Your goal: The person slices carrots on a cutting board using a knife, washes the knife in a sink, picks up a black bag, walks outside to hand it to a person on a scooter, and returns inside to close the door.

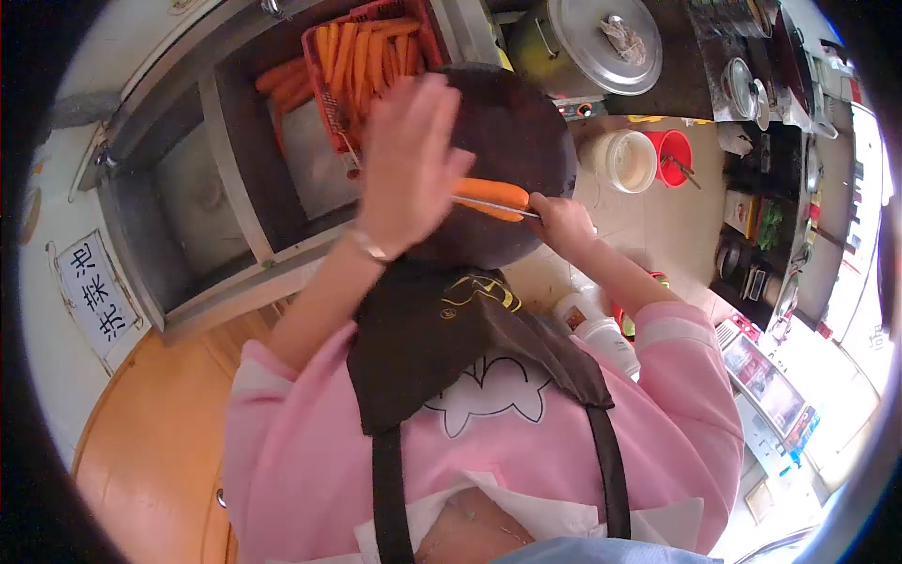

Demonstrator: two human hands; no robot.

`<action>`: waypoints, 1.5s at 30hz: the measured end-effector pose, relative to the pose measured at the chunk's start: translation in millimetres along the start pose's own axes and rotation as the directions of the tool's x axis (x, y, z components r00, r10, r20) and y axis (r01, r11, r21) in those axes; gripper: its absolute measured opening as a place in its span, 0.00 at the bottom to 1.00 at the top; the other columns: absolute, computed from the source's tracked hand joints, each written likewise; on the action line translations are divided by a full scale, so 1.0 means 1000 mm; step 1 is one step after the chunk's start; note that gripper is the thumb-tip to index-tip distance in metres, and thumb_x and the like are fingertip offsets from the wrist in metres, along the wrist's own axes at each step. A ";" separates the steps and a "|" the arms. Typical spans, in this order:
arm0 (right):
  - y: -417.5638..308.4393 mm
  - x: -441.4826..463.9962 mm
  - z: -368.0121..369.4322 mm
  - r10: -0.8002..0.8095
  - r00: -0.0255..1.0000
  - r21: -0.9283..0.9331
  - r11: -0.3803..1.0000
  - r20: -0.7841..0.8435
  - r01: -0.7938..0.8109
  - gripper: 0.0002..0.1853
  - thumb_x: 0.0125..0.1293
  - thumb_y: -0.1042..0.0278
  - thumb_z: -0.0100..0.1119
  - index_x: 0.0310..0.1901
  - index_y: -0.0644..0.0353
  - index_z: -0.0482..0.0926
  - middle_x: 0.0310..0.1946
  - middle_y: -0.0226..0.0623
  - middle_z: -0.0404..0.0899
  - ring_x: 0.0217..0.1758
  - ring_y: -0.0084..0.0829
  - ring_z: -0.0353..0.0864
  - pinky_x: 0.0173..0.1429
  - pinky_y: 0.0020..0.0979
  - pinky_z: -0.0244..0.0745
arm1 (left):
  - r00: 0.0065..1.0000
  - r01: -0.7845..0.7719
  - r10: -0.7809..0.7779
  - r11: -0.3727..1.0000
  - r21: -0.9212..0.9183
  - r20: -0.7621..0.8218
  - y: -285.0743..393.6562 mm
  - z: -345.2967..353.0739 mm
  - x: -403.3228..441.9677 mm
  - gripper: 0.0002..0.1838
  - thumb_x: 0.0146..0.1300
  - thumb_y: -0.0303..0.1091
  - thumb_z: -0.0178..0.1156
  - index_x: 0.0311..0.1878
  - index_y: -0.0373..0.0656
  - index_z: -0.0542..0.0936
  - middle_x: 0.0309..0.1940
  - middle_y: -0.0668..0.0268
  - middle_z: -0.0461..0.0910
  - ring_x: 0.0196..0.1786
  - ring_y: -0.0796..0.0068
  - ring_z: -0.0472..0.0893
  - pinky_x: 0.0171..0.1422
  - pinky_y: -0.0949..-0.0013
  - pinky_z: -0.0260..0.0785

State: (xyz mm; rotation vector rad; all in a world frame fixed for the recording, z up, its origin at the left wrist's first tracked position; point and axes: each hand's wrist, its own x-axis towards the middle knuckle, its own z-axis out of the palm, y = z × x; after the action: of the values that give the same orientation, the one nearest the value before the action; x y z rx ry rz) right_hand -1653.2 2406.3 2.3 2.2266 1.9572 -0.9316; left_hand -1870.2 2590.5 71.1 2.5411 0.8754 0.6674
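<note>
My left hand is raised, slightly blurred, with its palm flat and fingers stretched out. It hovers over the rim of a dark round surface, a board or a container. My right hand is closed round the end of a thin metal-bladed tool, possibly a knife or a peeler. A bright orange carrot lies along this blade, its near end by my right thumb. The carrot's far end is close to my left hand; whether they touch, I cannot tell.
A red basket heaped with carrots stands in the metal sink, more carrots beside it. A large lidded pot is at the back. White and red buckets stand on the floor to the right.
</note>
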 end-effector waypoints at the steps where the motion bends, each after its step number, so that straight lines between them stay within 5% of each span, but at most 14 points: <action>1: 0.002 0.000 0.003 -0.018 1.000 -0.011 1.000 0.004 0.018 0.10 0.58 0.64 0.60 0.40 0.54 0.73 0.26 0.42 0.81 0.31 0.49 0.82 0.35 0.48 0.77 | 0.999 -0.032 0.036 0.995 -0.093 0.040 0.015 0.016 0.004 0.36 0.61 0.45 0.60 0.67 0.36 0.63 0.69 0.51 0.59 0.71 0.48 0.58 0.72 0.44 0.50; 4: -0.005 0.007 -0.008 -0.012 1.000 -0.069 0.998 0.027 0.013 0.10 0.58 0.66 0.59 0.40 0.55 0.72 0.26 0.42 0.81 0.29 0.48 0.82 0.33 0.48 0.77 | 0.974 0.002 -0.020 0.997 0.078 0.224 0.006 0.069 -0.004 0.41 0.63 0.59 0.53 0.69 0.38 0.61 0.71 0.52 0.57 0.74 0.49 0.55 0.74 0.43 0.47; 6: -0.007 0.002 -0.004 0.021 0.998 -0.098 0.995 0.060 -0.015 0.10 0.58 0.68 0.58 0.41 0.55 0.71 0.25 0.41 0.81 0.28 0.48 0.82 0.32 0.48 0.77 | 0.971 0.008 -0.034 0.994 0.112 0.237 0.006 0.073 -0.007 0.41 0.63 0.61 0.51 0.70 0.40 0.61 0.72 0.52 0.57 0.74 0.49 0.54 0.74 0.43 0.47; 15: 0.033 0.009 0.028 -0.127 0.963 0.074 0.986 -0.238 0.149 0.17 0.60 0.59 0.62 0.47 0.51 0.70 0.22 0.35 0.78 0.24 0.43 0.81 0.27 0.43 0.75 | 0.954 -0.033 -0.026 0.981 0.192 0.299 0.042 0.072 0.012 0.40 0.62 0.62 0.53 0.71 0.48 0.63 0.73 0.54 0.56 0.75 0.53 0.53 0.73 0.42 0.47; 18: 0.006 0.010 0.008 -0.061 0.987 0.035 0.997 -0.152 0.067 0.23 0.58 0.61 0.63 0.54 0.49 0.69 0.24 0.36 0.80 0.25 0.42 0.81 0.27 0.42 0.76 | 0.946 0.111 -0.152 0.982 0.155 0.287 0.007 0.080 -0.001 0.40 0.61 0.63 0.53 0.70 0.47 0.63 0.72 0.53 0.57 0.74 0.51 0.55 0.72 0.41 0.49; 23: 0.017 0.006 0.035 -0.063 0.987 -0.076 0.996 -0.151 0.052 0.29 0.57 0.62 0.63 0.61 0.46 0.67 0.27 0.36 0.81 0.27 0.41 0.83 0.29 0.41 0.78 | 0.946 0.085 -0.131 0.983 0.162 0.298 0.013 0.080 -0.008 0.41 0.60 0.65 0.53 0.70 0.47 0.64 0.71 0.51 0.59 0.73 0.50 0.57 0.71 0.42 0.52; 26: 0.021 0.009 0.036 -0.094 0.971 0.071 0.991 -0.221 0.112 0.30 0.57 0.60 0.63 0.62 0.47 0.66 0.27 0.37 0.82 0.28 0.41 0.83 0.30 0.42 0.78 | 0.957 0.020 -0.068 0.985 0.172 0.283 0.022 0.082 -0.008 0.42 0.59 0.66 0.53 0.69 0.46 0.65 0.71 0.51 0.59 0.73 0.50 0.57 0.70 0.42 0.53; 30: -0.008 0.010 0.015 0.003 0.999 -0.098 0.995 -0.052 -0.009 0.33 0.57 0.59 0.61 0.64 0.49 0.63 0.27 0.35 0.81 0.25 0.41 0.82 0.27 0.41 0.78 | 0.973 0.050 -0.077 0.991 0.127 0.216 -0.006 0.091 -0.007 0.43 0.58 0.68 0.53 0.68 0.46 0.66 0.70 0.52 0.60 0.72 0.49 0.59 0.70 0.43 0.55; 34: 0.005 0.011 0.033 0.001 0.995 -0.057 0.998 -0.096 -0.007 0.30 0.61 0.55 0.61 0.64 0.50 0.64 0.26 0.39 0.81 0.25 0.43 0.82 0.27 0.42 0.77 | 0.964 0.000 -0.039 0.989 0.147 0.265 0.002 0.091 -0.003 0.43 0.57 0.68 0.53 0.68 0.45 0.67 0.70 0.51 0.60 0.72 0.49 0.59 0.70 0.44 0.55; 37: 0.005 0.003 0.038 -0.057 0.981 -0.005 0.998 -0.186 0.057 0.31 0.61 0.55 0.60 0.65 0.50 0.62 0.24 0.39 0.81 0.24 0.44 0.82 0.27 0.43 0.77 | 0.955 0.026 -0.076 0.985 0.172 0.286 0.006 0.088 -0.008 0.44 0.57 0.68 0.54 0.69 0.45 0.65 0.71 0.51 0.59 0.73 0.49 0.58 0.70 0.44 0.54; 42: -0.026 0.008 0.002 0.044 0.997 -0.148 0.988 0.059 -0.035 0.37 0.57 0.66 0.58 0.69 0.52 0.57 0.27 0.38 0.81 0.27 0.42 0.83 0.28 0.42 0.79 | 0.967 0.047 -0.067 0.995 0.086 0.248 -0.013 0.090 -0.013 0.44 0.57 0.68 0.55 0.69 0.46 0.65 0.71 0.52 0.59 0.72 0.49 0.59 0.70 0.43 0.54; 45: -0.009 0.004 0.030 -0.050 0.998 -0.117 0.992 -0.027 0.046 0.37 0.58 0.65 0.58 0.70 0.52 0.56 0.27 0.37 0.81 0.26 0.42 0.83 0.28 0.41 0.79 | 0.940 0.049 -0.088 0.991 0.125 0.329 -0.001 0.088 -0.020 0.44 0.57 0.68 0.55 0.70 0.47 0.64 0.71 0.52 0.59 0.72 0.49 0.59 0.70 0.42 0.54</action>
State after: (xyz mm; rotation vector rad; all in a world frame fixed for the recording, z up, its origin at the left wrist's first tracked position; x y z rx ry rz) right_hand -1673.6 2399.5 -21.1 2.1518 2.0301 -0.7714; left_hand -1836.6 2561.8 -7.1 2.6026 0.8966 0.1574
